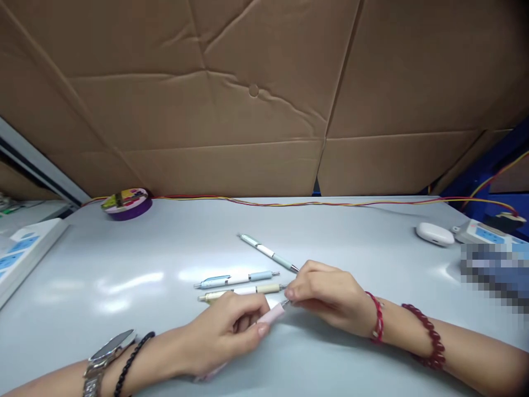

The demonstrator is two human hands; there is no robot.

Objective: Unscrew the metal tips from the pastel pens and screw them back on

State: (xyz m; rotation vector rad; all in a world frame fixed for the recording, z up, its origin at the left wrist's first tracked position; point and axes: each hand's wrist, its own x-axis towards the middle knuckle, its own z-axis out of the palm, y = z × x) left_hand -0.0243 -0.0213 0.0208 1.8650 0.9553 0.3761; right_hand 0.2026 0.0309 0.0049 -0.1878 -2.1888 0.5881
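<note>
My left hand (225,331) is closed around a pink pen (273,314), whose soft grip section and metal tip point up and to the right. At that tip, my right hand (326,292) pinches with thumb and fingers; exactly what lies between them is hidden. Just beyond my left hand lies a cream-yellow pen (264,288), partly covered by the hand. Behind it rests a light blue pen (237,279), roughly parallel. A pale green pen (264,251) lies slanted farther back, its metal tip close to my right hand.
A round purple tin (128,204) stands at the back left of the grey table (185,237). Power strips (28,248) (487,234) sit at both sides. A white earbud case (435,234) is at right. Thin wires (289,204) run along the back, before a cardboard wall (215,116).
</note>
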